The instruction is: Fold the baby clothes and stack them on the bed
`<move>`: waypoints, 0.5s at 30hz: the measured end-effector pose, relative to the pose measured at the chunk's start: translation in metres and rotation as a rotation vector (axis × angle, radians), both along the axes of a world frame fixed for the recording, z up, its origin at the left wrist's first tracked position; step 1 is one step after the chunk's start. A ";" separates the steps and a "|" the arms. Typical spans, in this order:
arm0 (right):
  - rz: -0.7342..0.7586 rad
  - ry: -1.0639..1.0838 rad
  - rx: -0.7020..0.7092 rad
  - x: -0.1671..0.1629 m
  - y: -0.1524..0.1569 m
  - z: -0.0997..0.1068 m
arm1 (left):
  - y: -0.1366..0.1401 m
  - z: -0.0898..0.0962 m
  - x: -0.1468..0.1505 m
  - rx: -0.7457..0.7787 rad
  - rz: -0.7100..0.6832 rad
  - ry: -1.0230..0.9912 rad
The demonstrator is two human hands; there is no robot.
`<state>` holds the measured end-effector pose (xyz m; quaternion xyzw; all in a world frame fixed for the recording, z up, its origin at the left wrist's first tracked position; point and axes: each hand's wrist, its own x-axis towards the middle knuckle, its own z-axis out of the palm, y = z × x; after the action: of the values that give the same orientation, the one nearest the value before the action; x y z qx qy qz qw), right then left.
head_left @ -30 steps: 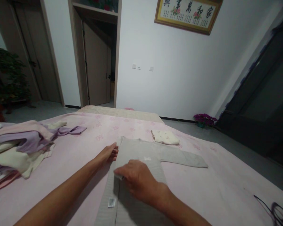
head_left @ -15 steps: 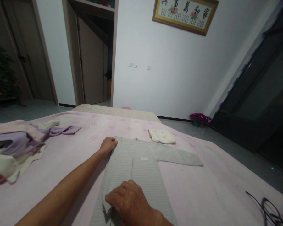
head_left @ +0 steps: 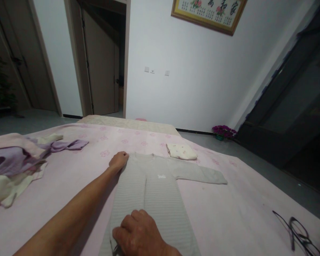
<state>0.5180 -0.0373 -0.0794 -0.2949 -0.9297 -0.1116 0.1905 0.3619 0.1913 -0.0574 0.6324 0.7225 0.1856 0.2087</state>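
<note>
A pale grey striped long-sleeved baby garment [head_left: 160, 192] lies flat on the bed, its neckline away from me. One sleeve stretches out to the right; the other is folded down over the front. My left hand [head_left: 118, 160] is closed on the garment's left shoulder. Lower down, my right hand [head_left: 141, 233] is closed on the end of the folded sleeve, near the left side of the body; its fingertips are partly hidden.
A folded cream cloth [head_left: 181, 151] lies beyond the right sleeve. Loose purple, pink and cream clothes [head_left: 18, 160] are heaped at the left. A black cable [head_left: 296, 231] lies at the lower right of the pink bedsheet [head_left: 218, 213].
My right hand has moved slightly down and left with the sleeve end. My left hand stays at the shoulder. The whole view has shifted a little.
</note>
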 end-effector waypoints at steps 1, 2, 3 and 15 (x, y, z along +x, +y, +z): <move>-0.010 -0.005 0.007 0.000 0.000 -0.002 | 0.000 0.001 0.000 0.012 0.003 0.021; -0.017 -0.010 0.010 0.000 -0.001 -0.006 | -0.001 0.001 -0.001 0.030 0.005 0.045; -0.020 -0.015 0.007 0.000 -0.001 -0.009 | -0.002 0.002 -0.001 0.056 0.004 0.072; -0.087 0.164 -0.276 0.031 0.008 0.040 | -0.030 -0.025 0.030 0.296 -0.220 0.285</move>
<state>0.5488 -0.0289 -0.0398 -0.3662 -0.9038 0.0336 0.2187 0.3918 0.1612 -0.0823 0.7508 0.6365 0.1744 0.0283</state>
